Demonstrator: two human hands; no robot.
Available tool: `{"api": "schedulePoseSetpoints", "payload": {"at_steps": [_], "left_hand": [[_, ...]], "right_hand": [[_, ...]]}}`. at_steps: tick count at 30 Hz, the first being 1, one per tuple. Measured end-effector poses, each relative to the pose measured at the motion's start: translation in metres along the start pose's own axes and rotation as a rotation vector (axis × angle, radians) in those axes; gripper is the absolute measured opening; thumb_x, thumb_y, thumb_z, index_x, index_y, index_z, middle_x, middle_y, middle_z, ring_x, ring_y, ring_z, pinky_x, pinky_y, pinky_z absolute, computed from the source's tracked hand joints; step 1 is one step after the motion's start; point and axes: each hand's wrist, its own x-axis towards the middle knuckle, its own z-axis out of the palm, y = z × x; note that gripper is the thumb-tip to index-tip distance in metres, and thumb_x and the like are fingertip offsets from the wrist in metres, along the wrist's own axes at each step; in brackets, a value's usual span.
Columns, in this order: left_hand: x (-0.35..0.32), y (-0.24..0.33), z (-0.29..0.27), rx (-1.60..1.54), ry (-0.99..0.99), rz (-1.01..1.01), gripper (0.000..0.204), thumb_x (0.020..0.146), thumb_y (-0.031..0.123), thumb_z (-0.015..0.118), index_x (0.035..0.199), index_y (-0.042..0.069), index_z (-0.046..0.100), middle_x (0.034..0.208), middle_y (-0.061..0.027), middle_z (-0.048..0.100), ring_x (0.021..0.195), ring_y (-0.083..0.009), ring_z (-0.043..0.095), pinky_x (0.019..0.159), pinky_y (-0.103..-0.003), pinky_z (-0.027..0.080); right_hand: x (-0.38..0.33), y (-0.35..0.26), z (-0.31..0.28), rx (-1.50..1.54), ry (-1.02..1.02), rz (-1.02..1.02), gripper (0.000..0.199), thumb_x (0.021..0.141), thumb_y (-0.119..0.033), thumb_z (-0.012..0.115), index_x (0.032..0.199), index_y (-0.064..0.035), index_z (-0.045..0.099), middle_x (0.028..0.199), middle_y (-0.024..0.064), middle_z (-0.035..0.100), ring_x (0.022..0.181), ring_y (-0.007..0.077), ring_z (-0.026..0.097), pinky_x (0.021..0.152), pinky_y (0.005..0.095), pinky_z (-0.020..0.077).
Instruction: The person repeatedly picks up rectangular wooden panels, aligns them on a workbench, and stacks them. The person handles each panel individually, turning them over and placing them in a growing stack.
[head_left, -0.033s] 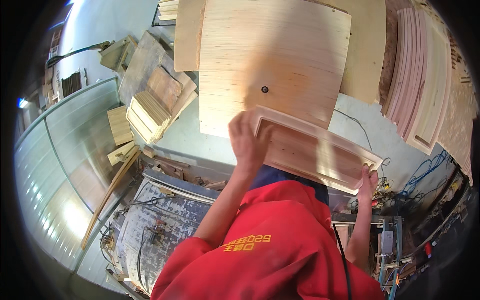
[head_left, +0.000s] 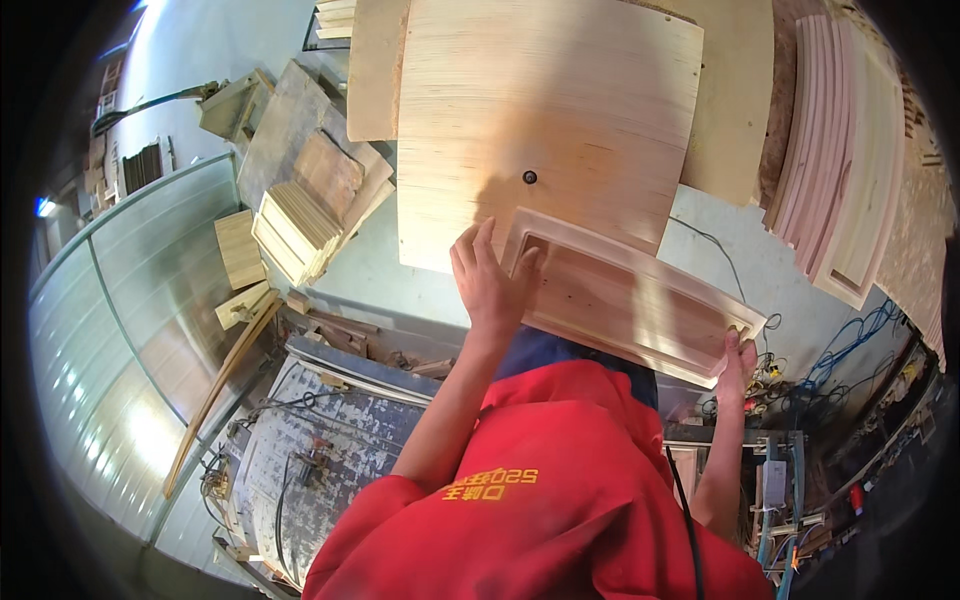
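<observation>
A long wooden frame panel (head_left: pixel 600 300) with a recessed centre is held tilted in front of my red clothing, its left end higher in view than its right. My right hand (head_left: pixel 736 365) grips the right end, thumb on the face and fingers round the edge. At the left end, my left hand (head_left: pixel 492 285) has its fingers spread apart, off the edge. Its thumb overlaps the frame's left end; whether it touches I cannot tell. Beyond the panel lies a pale wooden board (head_left: pixel 560 100) with a small dark round piece (head_left: pixel 530 177) on it.
Long framed panels (head_left: pixel 840 160) are stacked at the right. To the left, a stack of smaller panels (head_left: pixel 297 232) sits beside boards (head_left: pixel 290 130). A worn machine-like drum (head_left: pixel 320 450) stands lower left. Blue cables (head_left: pixel 860 335) tangle at the right, and a thin cord (head_left: pixel 715 245) hangs nearer.
The fingers of my left hand have spread and shifted slightly left, away from the panel's end. My right hand keeps its grip, and the panel has barely moved.
</observation>
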Motion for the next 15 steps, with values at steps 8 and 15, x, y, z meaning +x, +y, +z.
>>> {"api": "schedulePoseSetpoints", "payload": {"at_steps": [8,15], "left_hand": [[0.006,-0.006,0.034,-0.148,-0.026,-0.007,0.034,0.089,0.012,0.082,0.119,0.003,0.072,0.099,-0.0125,0.061,0.092,-0.0327,0.06,0.084,-0.046,0.05],[0.013,-0.009,0.031,-0.181,-0.058,-0.031,0.036,0.089,0.011,0.084,0.121,0.002,0.071,0.1,-0.0153,0.061,0.094,-0.0369,0.059,0.083,-0.047,0.051]], "right_hand": [[0.002,-0.029,0.013,-0.251,0.117,-0.111,0.051,0.109,-0.055,0.064,0.102,-0.0051,0.058,0.092,0.001,0.053,0.088,0.0138,0.047,0.082,0.0318,0.0426],[0.017,-0.028,0.006,-0.372,0.113,-0.112,0.05,0.111,-0.052,0.06,0.102,-0.0027,0.056,0.089,0.0007,0.046,0.086,0.0158,0.042,0.08,0.0347,0.0405]]}}
